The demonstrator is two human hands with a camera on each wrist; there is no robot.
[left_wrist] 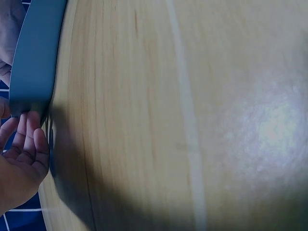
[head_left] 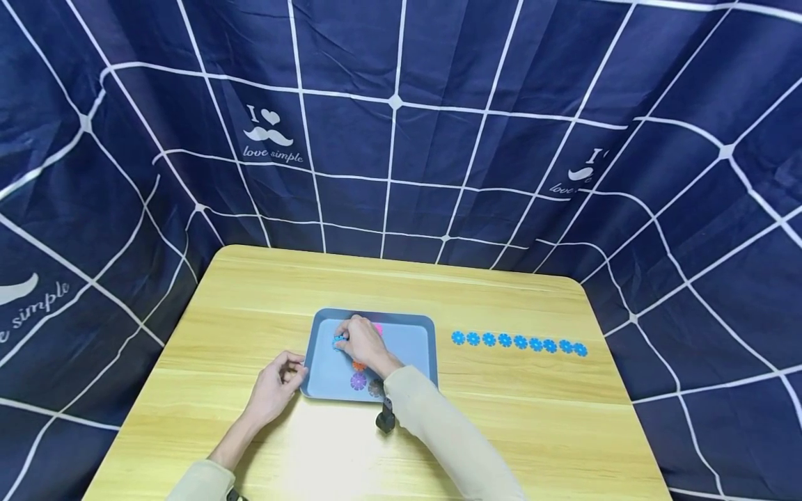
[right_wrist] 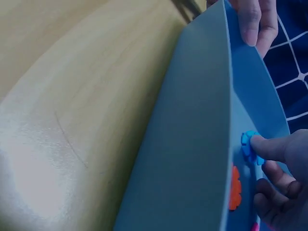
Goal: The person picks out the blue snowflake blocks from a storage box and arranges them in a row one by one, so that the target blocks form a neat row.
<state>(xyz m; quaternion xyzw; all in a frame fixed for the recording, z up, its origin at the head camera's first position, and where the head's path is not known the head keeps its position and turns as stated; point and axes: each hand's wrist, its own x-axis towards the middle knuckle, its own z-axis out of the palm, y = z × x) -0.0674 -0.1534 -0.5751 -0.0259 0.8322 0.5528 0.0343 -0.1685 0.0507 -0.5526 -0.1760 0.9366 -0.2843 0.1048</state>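
My right hand (head_left: 366,344) reaches into the grey-blue tray (head_left: 432,355). Its thumb and fingers pinch a blue flower-shaped plastic disc (right_wrist: 247,146) low over the tray floor, toward the left side. Part of this disc is hidden behind the thumb. At the tray's left front corner, my left hand (head_left: 272,388) grips the wall, thumb over the rim and fingertips against the outer side. Around the right hand in the tray lie an orange disc (right_wrist: 235,188), a purple disc (head_left: 358,380), a dark brownish disc (head_left: 376,387) and a partly covered pink disc (head_left: 379,328).
To the right of the tray, several blue discs (head_left: 505,340) form a near-straight row on the wooden table (head_left: 501,424). A dark blue curtain (head_left: 351,146) with white grid lines hangs behind the table and at both sides.
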